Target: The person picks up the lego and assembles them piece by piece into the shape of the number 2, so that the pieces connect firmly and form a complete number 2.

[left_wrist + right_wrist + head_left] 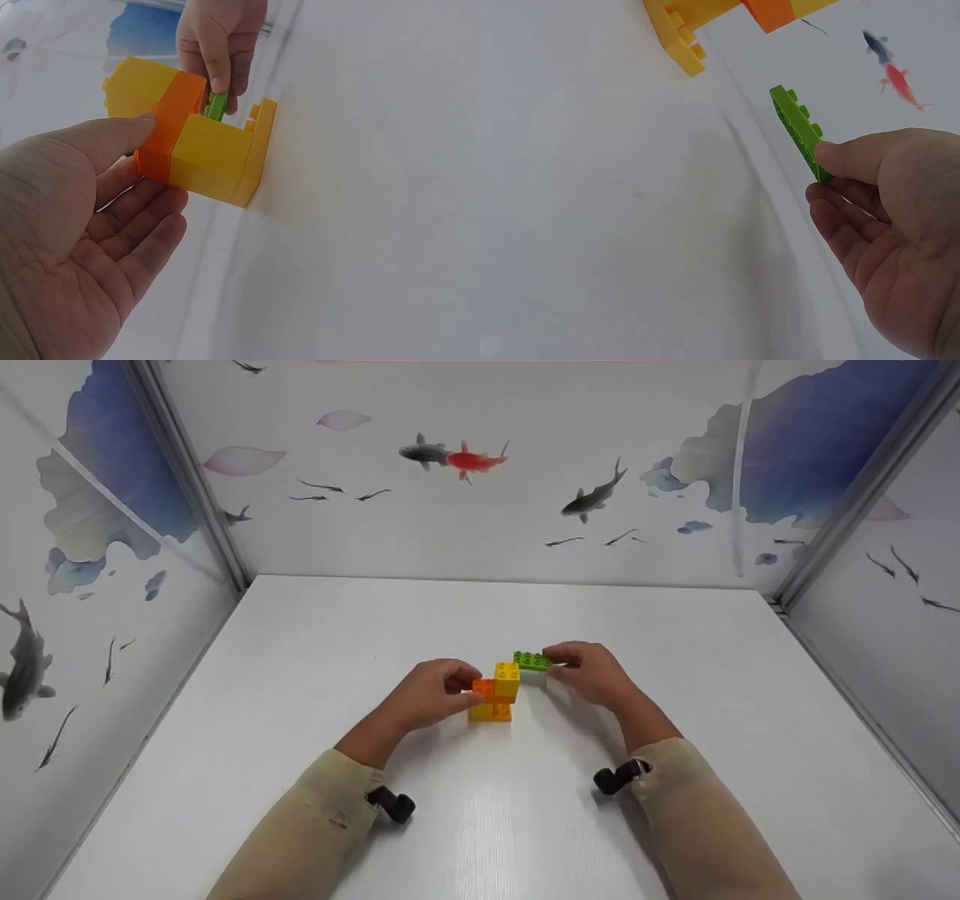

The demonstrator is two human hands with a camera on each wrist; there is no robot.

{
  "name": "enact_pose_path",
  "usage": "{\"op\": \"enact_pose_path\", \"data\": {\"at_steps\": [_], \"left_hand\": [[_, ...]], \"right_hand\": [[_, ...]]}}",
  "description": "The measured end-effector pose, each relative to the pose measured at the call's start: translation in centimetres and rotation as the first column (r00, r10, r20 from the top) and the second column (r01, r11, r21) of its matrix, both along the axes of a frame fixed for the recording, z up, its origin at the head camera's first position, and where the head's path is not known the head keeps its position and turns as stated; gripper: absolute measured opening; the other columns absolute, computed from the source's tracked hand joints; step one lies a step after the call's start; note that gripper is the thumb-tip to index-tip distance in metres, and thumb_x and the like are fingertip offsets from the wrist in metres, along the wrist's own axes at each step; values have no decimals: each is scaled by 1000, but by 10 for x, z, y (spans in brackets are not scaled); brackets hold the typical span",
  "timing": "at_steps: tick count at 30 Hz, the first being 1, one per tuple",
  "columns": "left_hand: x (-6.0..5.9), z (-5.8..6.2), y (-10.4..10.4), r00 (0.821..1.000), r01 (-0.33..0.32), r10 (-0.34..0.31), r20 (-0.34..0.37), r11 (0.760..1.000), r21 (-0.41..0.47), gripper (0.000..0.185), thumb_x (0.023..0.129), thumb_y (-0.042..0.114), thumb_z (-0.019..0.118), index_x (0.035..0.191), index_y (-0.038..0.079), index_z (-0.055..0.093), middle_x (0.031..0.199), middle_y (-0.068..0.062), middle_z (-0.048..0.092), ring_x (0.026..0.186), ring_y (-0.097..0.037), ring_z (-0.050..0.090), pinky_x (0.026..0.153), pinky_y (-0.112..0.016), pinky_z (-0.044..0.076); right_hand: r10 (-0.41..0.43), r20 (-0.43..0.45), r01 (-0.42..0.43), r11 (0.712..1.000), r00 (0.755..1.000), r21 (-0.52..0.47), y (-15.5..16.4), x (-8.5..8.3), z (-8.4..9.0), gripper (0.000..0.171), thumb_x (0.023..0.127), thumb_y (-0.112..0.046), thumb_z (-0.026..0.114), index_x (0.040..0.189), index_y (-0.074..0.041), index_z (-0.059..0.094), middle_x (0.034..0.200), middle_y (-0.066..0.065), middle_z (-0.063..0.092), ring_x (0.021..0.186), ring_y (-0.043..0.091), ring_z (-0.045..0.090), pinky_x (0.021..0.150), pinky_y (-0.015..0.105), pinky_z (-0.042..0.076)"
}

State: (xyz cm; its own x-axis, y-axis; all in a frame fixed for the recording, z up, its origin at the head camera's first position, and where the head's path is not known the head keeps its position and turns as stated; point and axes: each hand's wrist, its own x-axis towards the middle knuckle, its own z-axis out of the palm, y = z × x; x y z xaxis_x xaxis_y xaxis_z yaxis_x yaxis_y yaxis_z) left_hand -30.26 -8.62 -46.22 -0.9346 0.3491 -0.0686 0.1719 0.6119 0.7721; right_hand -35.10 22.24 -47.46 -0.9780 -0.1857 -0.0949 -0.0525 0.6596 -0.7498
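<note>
My left hand (431,694) pinches a small stack of toy building bricks by its orange brick (177,116), thumb on one side and fingers on the other. Above the orange layer, a yellow brick (507,682) sits toward the right end. Below it come another yellow brick (210,156) and a flat yellow-orange plate brick (258,156) with studs showing at its uncovered end. The right hand (592,671) holds a thin green plate brick (798,126) by one end between thumb and fingers. In the head view this green piece is just behind and right of the stack, studs upward.
A white tabletop (480,615) surrounds the hands. White panels (480,525) painted with fish and leaves stand at the back and both sides, joined by metal corner posts (191,472). A black wrist mount (394,804) sticks out from each sleeve.
</note>
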Motion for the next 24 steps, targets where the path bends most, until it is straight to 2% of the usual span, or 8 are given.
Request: {"op": "enact_pose_path", "data": {"at_steps": [7,16,24], "left_hand": [[1,1,-1,1000,11,-11,-10,1000,15,36,97,37,80,130,23,73,126,6,73,116,-17,68,108,-38,59],[0,1,-1,1000,11,-11,-13,1000,12,35,97,36,80,129,23,74,124,5,74,114,-16,68,107,-38,60],[-1,1,-2,1000,13,-13,-7,1000,5,37,97,37,80,130,22,74,124,5,74,115,-17,68,107,-38,59]], "right_hand": [[8,-20,-8,1000,1000,-10,-3,8,19,37,104,-21,72,141,-23,71,147,4,67,128,26,66,112,45,57],[28,-83,-31,999,996,-31,-9,16,34,34,104,-25,72,138,-23,73,138,3,70,118,25,69,108,42,60],[91,-145,-103,992,985,-78,-18,29,51,32,103,-21,73,135,-21,74,137,4,71,116,25,70,107,42,61]]}}
